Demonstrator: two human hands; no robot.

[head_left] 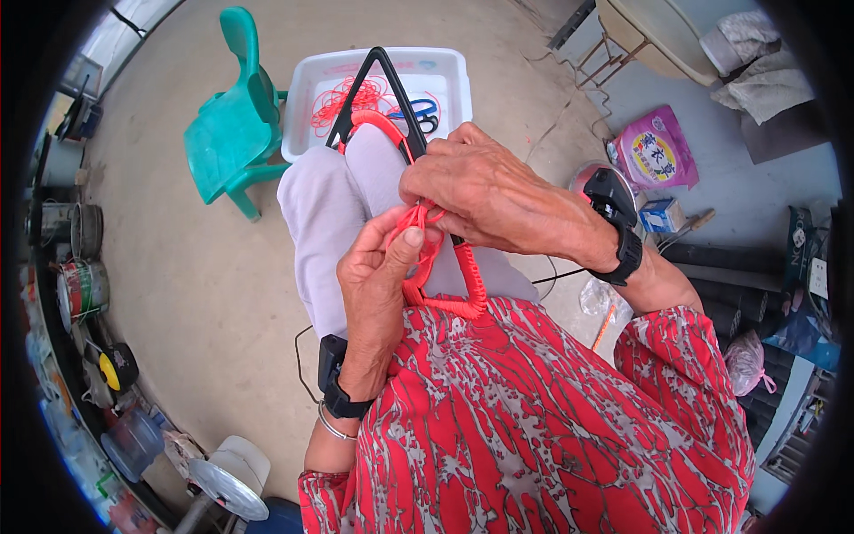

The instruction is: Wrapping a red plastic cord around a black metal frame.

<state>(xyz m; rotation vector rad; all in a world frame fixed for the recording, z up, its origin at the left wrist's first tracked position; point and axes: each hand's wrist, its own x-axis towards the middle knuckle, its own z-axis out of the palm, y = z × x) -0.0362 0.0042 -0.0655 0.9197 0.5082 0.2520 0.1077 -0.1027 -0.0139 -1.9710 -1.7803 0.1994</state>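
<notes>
A black frame (398,82) lies across my lap, its narrow end pointing away from me. Red-orange cord is wound tightly around its near end (471,280) and around a short stretch farther up. My left hand (372,276) pinches a looped bundle of the same cord (420,219) between thumb and fingers. Beside it, at the frame's right side, my right hand (498,191) has its fingers curled down next to the bundle. Its fingertips are partly hidden, and I cannot tell whether they grip the cord or the frame.
Beyond my knees stands a white plastic tub (461,93) with tangled red-orange cord (331,105) and blue-handled scissors (418,114). A green plastic chair (233,133) is left of it. On the right lie a purple bag (656,149) and a small blue box (663,215). Cans (82,289) line the left.
</notes>
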